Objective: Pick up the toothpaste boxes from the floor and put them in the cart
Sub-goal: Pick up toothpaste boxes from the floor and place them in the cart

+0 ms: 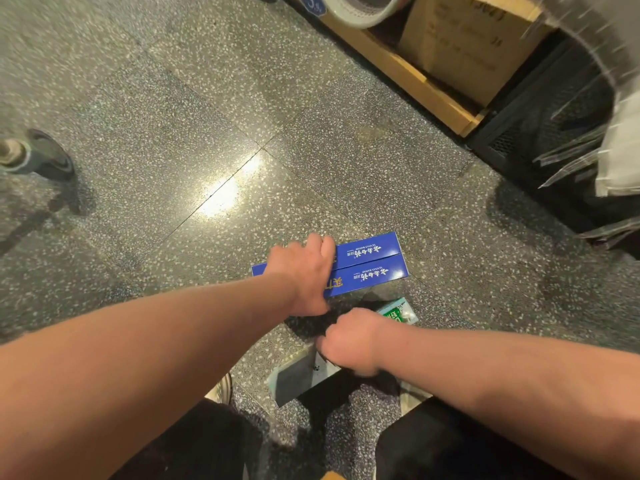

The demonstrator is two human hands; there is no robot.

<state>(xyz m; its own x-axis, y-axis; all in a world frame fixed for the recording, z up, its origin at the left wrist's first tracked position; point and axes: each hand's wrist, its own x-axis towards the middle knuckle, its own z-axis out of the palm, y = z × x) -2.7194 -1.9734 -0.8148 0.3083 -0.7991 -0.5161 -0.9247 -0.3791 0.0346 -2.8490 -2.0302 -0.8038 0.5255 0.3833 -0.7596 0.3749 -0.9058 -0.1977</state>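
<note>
Two blue toothpaste boxes lie flat on the speckled floor (pixel 166 126), side by side w/ long edges touching: the far blue box (pixel 369 248) & the near blue box (pixel 372 273), both printed w/ white lettering. The left hand (pixel 304 271) rests across the two at their left half, its fingers (pixel 323 244) bent over the far edge of the far box & thumb down by the near edge of the near one, so it's clamped across the pair. Just nearer the person, the right hand (pixel 349 341) sits low over the floor w/ fingers curled in. A green-and-white box (pixel 398 311) pokes out from behind it on the right, & a pale grey-teal panel (pixel 298 375) shows below it on the left. Can't tell if those are one box, or whether the curled fingers actually clamp anything. The hands are close but not touching. Top right, well apart from the boxes: a wooden shelf base (pixel 415 81) w/ a cardboard carton (pixel 460 46) on it, & a black mesh crate (pixel 540 109) beside. Far left, someone's dark shoe (pixel 48 157).
</note>
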